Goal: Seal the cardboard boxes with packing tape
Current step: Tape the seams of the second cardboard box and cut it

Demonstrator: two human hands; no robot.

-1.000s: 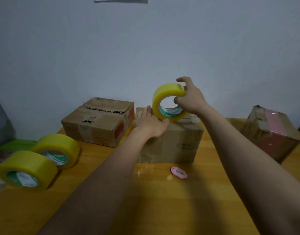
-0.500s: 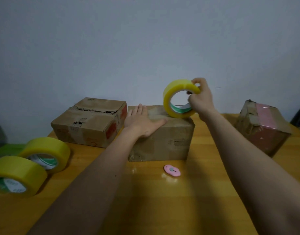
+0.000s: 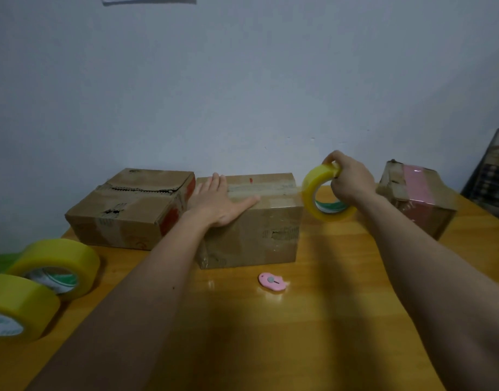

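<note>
Right hand (image 3: pixel 351 183) curled in a firm grip on a yellow tape roll (image 3: pixel 325 196), fingers hooked through its core and thumb over the outer rim, holding it just off the right end of the middle cardboard box (image 3: pixel 259 230) and above the wooden tabletop (image 3: pixel 313 334). A clear strip of tape (image 3: pixel 266 189) lies along the box's top seam, running from the left hand toward the roll. Left hand (image 3: pixel 217 203) lies flat on the box's top near its left end, fingers straight and together, thumb spread out along the strip. Seen from the head camera, a second cardboard box (image 3: pixel 129 210) with a torn top seam sits touching or just beside the middle box on its left, while a third box (image 3: pixel 414 196) with a pink band stands apart to the right. Two more yellow tape rolls (image 3: pixel 56 266) rest side by side at the left edge of the tabletop. A small pink cutter (image 3: pixel 271 282) lies just in front of the middle box.
</note>
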